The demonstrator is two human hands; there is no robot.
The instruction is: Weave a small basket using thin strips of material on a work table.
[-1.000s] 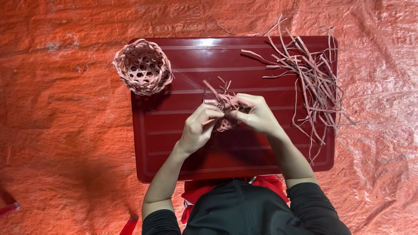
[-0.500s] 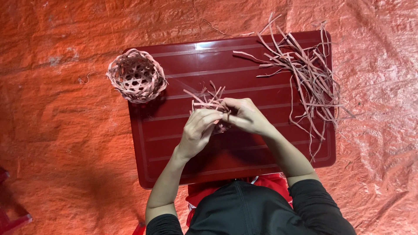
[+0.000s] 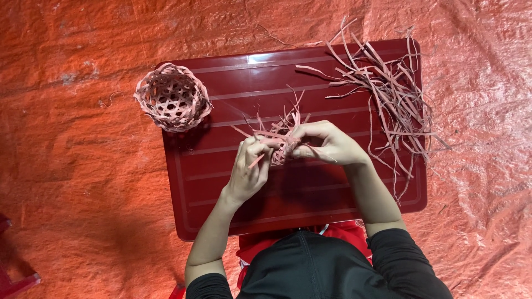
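While a finished basket sits aside, both hands' fingers tight around half-woven strip work.

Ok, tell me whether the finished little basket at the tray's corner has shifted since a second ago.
No. The finished basket sits over the same far left corner of the red tray in every picture; only the head camera's framing differs.

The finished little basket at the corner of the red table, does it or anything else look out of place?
The woven basket overhangs the dark red table at its far left corner, partly off the edge. The loose strips also trail over the right edge. Nothing looks damaged.
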